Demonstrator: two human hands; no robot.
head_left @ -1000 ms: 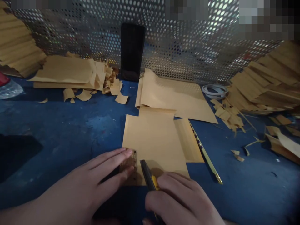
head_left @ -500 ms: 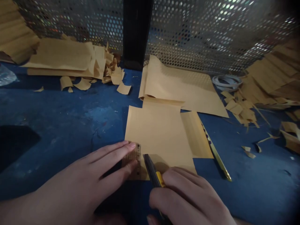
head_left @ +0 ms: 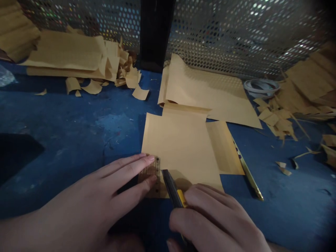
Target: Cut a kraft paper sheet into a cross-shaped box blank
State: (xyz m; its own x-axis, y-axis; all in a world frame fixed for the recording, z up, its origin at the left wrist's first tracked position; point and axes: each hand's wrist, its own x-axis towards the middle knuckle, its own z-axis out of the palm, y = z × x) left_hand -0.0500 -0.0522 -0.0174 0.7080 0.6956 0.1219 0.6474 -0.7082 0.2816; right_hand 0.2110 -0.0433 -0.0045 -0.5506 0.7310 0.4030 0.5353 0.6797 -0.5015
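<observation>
A brown paper sheet (head_left: 181, 147) with folded flaps lies on the blue table (head_left: 78, 129). My left hand (head_left: 105, 196) lies flat with its fingers stretched out, pressing a small clear ruler (head_left: 153, 173) onto the sheet's near left corner. My right hand (head_left: 212, 220) is closed round a black and yellow utility knife (head_left: 173, 187). The knife's tip rests on the paper right beside the ruler's edge.
A pencil (head_left: 248, 171) lies to the right of the sheet. More brown sheets (head_left: 210, 94) and paper scraps (head_left: 275, 119) lie behind and to the right, stacks (head_left: 63, 56) at the back left. A tape roll (head_left: 259, 87) and a black upright post (head_left: 154, 31) stand by the perforated metal wall.
The view has dipped and drifted slightly. Both hands, ruler and knife stay at the sheet's near left corner; the knife tip looks a little nearer to me along the ruler.
</observation>
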